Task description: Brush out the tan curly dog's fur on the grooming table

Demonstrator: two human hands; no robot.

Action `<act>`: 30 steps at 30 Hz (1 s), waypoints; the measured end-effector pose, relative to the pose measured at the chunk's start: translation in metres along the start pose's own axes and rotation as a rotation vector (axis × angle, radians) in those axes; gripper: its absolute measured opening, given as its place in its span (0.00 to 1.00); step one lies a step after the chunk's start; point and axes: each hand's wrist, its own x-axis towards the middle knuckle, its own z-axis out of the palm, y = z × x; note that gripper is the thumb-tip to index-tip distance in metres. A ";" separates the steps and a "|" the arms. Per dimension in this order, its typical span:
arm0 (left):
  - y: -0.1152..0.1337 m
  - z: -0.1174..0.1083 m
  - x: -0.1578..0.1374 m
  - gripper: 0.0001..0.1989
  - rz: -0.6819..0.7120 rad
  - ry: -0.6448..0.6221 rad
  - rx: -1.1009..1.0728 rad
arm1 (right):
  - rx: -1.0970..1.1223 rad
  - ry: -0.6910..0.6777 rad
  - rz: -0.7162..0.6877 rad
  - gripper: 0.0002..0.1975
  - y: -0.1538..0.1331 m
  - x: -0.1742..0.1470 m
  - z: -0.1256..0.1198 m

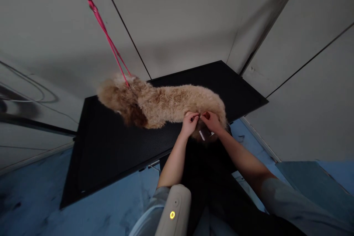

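Note:
A curly, light-brown dog [177,101] stands on a black grooming table [110,155], its head end to the left. Pink cord loops [110,42] come down from the upper left to its neck. My left hand [189,123] is closed, fingertips pinched together in the fur by the hindquarters. Beside it, my right hand [212,121] is curled round a grooming tool, with a reddish-brown end showing above the fingers. The tool's dark head with a pale edge [202,135] shows below the hand. Its exact kind is unclear.
A pale grey wall [179,14] stands behind the table. At the left are loose cables [35,96] and a dark bar [35,123]. A pale device with a lit yellow button [177,201] is close in front of me. The floor [116,199] is blue.

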 end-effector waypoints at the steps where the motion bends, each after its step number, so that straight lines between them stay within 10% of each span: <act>1: 0.000 0.000 0.000 0.06 -0.002 -0.044 0.016 | -0.008 -0.017 -0.006 0.08 0.000 0.001 0.000; 16: 0.000 0.003 0.002 0.07 -0.114 0.032 0.009 | -0.318 -0.050 -0.078 0.07 -0.002 0.001 0.004; 23: -0.006 0.022 -0.009 0.07 -0.291 0.308 -0.041 | -0.228 0.067 -0.039 0.07 0.008 -0.009 0.010; 30: -0.008 0.020 -0.008 0.09 -0.284 0.261 -0.097 | -0.094 0.049 -0.005 0.06 0.008 -0.009 0.014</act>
